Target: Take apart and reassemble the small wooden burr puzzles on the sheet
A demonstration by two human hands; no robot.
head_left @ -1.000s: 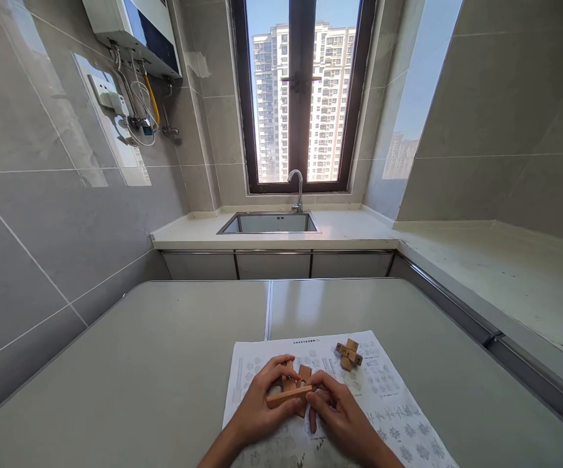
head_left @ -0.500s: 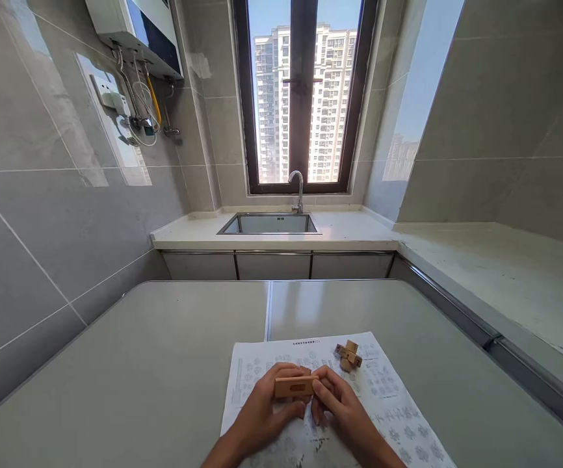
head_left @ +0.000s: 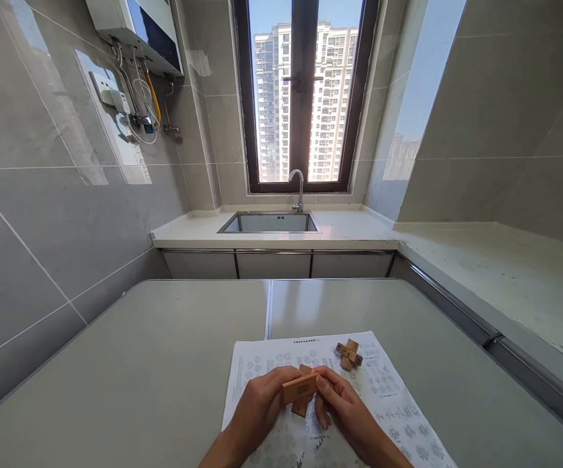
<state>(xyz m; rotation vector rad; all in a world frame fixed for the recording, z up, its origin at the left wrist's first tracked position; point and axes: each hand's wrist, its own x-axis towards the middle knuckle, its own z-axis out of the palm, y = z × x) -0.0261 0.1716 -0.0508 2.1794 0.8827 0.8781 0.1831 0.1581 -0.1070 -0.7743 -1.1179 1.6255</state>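
My left hand (head_left: 261, 404) is closed on the left end of a wooden puzzle piece (head_left: 300, 388), a flat block with a recess in its face. My right hand (head_left: 342, 404) pinches the right end of that same piece between thumb and fingers. Another wooden piece crosses behind it, its lower end (head_left: 300, 408) showing below and its top just above. How the pieces join is hidden by the front block. Beyond my right hand, an assembled wooden burr puzzle (head_left: 348, 355) rests on the printed sheet (head_left: 257, 357), apart from both hands.
The sheet, printed with many small diagrams, lies on a pale table (head_left: 164, 351) with a seam down its middle. Past the table's far edge is a counter with a sink (head_left: 272, 223) and a faucet (head_left: 300, 190). Another counter (head_left: 520, 279) runs along the right.
The held block has tilted, its right end higher, and shifted slightly right. The crossing piece's lower end now shows below it. My left thumb is no longer visible under the block.
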